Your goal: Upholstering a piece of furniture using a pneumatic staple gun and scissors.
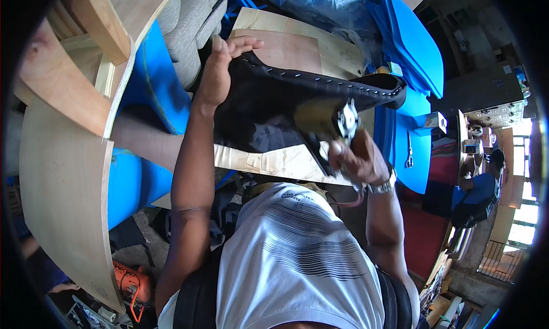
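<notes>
Pressing flat with fingers spread, the left hand [216,72] rests released on the black leather cover with stitched edge [297,86], lying over the pale plywood surface [269,157]. The right hand [357,157] is clenched around a yellowish metal staple gun [323,118] touching that cover.

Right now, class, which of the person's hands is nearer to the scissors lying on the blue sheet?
Right. The right hand, gripping a stapler-like tool, is just left of the scissors; the left hand presses the black upholstered piece far to the left.
</notes>
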The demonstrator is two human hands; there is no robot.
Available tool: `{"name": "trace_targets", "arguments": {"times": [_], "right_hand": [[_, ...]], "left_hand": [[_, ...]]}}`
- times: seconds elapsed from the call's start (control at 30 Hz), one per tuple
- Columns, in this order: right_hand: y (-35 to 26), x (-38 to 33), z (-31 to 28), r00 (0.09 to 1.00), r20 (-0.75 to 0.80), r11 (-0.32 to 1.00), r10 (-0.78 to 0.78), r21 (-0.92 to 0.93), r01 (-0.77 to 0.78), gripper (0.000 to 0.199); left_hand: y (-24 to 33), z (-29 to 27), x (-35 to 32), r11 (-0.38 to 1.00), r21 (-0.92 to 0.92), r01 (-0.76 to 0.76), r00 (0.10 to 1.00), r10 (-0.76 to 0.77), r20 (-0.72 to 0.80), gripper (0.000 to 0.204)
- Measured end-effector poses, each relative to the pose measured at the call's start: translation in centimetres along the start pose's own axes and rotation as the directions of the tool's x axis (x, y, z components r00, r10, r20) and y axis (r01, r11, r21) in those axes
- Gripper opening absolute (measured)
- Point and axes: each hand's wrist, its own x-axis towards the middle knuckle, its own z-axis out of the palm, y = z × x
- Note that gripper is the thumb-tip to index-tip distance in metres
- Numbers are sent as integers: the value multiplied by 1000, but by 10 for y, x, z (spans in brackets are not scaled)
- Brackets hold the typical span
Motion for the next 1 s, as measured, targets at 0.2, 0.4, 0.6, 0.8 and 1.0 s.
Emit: {"name": "trace_targets", "arguments": {"times": [0.2, 0.4, 0.6, 0.8, 1.0], "right_hand": [[130, -71, 37, 856, -28, 856, 516, 44, -515, 56], [301, -143, 83, 737, -155, 747, 658, 257, -613, 40], [437, -181, 81, 638, -299, 700, 710, 198, -686, 53], [581, -184, 62, 471, -360, 524, 805, 60, -849, 88], [699, -153, 50, 577, -406, 537, 709, -219, -815, 80]], "left_hand": [[61, 38, 11, 898, 364, -248, 938, 316, -141, 60], [68, 160, 33, 710, 535, -457, 886, 416, 204, 38], [19, 254, 47, 386, 849, -361, 923, 19, 384, 50], [8, 261, 45, 114, 898, -424, 906, 46, 422, 59], [14, 266, 49, -38, 926, -375, 923, -111, 369, 67]]}}
